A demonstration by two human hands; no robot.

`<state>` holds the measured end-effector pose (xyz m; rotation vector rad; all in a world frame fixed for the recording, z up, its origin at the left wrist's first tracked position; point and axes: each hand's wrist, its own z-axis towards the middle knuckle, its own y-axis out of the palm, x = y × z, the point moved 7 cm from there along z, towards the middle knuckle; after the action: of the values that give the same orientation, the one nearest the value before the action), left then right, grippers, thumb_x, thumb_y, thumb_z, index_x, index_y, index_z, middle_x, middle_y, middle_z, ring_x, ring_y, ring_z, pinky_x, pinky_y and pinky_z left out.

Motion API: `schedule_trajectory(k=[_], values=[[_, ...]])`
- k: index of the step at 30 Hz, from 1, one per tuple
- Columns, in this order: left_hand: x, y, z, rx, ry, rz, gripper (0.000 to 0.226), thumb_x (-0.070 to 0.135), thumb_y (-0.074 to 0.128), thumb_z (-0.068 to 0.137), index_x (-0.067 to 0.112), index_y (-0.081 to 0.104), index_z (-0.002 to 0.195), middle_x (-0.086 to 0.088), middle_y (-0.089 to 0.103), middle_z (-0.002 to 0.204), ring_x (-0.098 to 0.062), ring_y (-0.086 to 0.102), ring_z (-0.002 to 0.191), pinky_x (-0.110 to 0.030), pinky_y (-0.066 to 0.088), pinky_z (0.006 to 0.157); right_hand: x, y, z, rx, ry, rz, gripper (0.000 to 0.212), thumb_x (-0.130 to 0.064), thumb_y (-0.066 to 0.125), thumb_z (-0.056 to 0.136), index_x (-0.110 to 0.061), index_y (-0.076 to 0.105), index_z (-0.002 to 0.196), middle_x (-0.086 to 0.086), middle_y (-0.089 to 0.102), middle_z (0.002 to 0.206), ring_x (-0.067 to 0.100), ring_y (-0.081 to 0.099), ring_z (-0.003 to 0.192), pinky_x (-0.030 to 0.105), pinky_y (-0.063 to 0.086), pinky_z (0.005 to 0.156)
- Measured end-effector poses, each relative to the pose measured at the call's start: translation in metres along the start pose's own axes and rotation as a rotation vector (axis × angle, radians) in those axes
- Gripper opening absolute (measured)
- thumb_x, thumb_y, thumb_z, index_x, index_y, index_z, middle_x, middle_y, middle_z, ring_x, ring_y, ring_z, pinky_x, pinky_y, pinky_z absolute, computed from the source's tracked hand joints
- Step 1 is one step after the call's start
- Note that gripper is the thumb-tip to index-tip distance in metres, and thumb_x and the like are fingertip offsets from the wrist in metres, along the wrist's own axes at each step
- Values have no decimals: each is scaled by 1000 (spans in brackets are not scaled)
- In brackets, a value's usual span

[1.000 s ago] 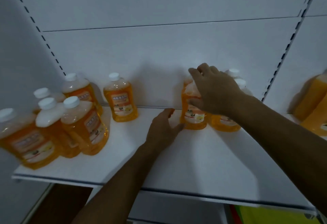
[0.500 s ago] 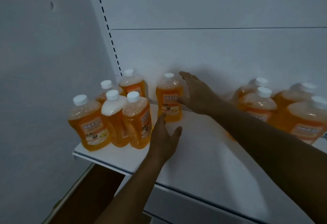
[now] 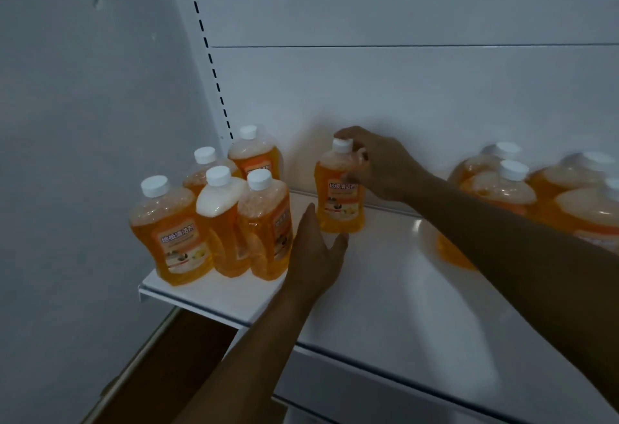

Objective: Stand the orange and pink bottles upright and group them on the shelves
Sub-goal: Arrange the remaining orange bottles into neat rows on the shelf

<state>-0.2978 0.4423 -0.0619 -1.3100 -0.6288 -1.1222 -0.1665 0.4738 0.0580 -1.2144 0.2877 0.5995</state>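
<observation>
A lone orange bottle point(image 3: 339, 199) with a white cap stands upright near the back of the white shelf point(image 3: 385, 289). My right hand point(image 3: 375, 166) grips its neck and shoulder from the right, fingers curled over the cap. My left hand point(image 3: 316, 253) hovers flat and open just in front of it, beside a cluster of several upright orange bottles point(image 3: 214, 212) at the shelf's left end. Another group of orange bottles point(image 3: 522, 189) stands at the right, partly hidden by my right arm.
A grey side wall point(image 3: 83, 155) closes the shelf's left end, and a white back panel with a slotted upright point(image 3: 214, 65) rises behind. Below the shelf's front edge a brown floor strip point(image 3: 160, 373) shows.
The view has swung left. My right hand left the right-hand bottles, reached the lone bottle and closed round its top. My left hand has stayed open in front.
</observation>
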Motion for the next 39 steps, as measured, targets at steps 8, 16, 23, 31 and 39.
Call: schedule_trajectory(k=[8, 16, 23, 31, 39], values=[[25, 32, 38, -109, 141, 90, 50, 30, 67, 89, 21, 49, 135, 3, 60, 130, -16, 57, 117, -29, 46, 92, 14, -52, -36, -14, 0, -115, 60, -21, 74, 80, -22, 45, 133, 5, 59, 122, 14, 55, 98, 23, 46, 75], [50, 84, 66, -248, 283, 104, 39, 27, 64, 91, 18, 57, 128, 1, 64, 124, -9, 59, 104, -28, 46, 91, 44, -88, -52, 34, 160, -400, 64, -24, 75, 79, -26, 40, 133, 6, 58, 119, 25, 56, 104, 35, 51, 82], [45, 102, 78, -292, 365, 125, 47, 43, 51, 89, 12, 60, 123, -5, 70, 112, -13, 64, 97, -10, 41, 80, 56, -90, -46, 50, 198, -633, 62, -22, 72, 82, -24, 41, 136, 8, 60, 113, 28, 61, 97, 39, 54, 78], [42, 105, 79, -277, 433, 182, 73, 66, 34, 86, 13, 55, 132, -5, 72, 107, -18, 69, 93, -22, 50, 82, 57, -87, -37, 47, 197, -805, 61, -21, 69, 85, -22, 36, 136, 8, 60, 100, 28, 61, 85, 33, 42, 64], [29, 103, 73, -303, 252, 320, 69, 56, 44, 88, 20, 35, 146, -9, 63, 125, -29, 62, 110, -42, 50, 94, 54, -79, -43, 56, 155, -839, 54, -15, 65, 87, -16, 37, 133, 8, 57, 103, 27, 61, 83, 33, 45, 62]])
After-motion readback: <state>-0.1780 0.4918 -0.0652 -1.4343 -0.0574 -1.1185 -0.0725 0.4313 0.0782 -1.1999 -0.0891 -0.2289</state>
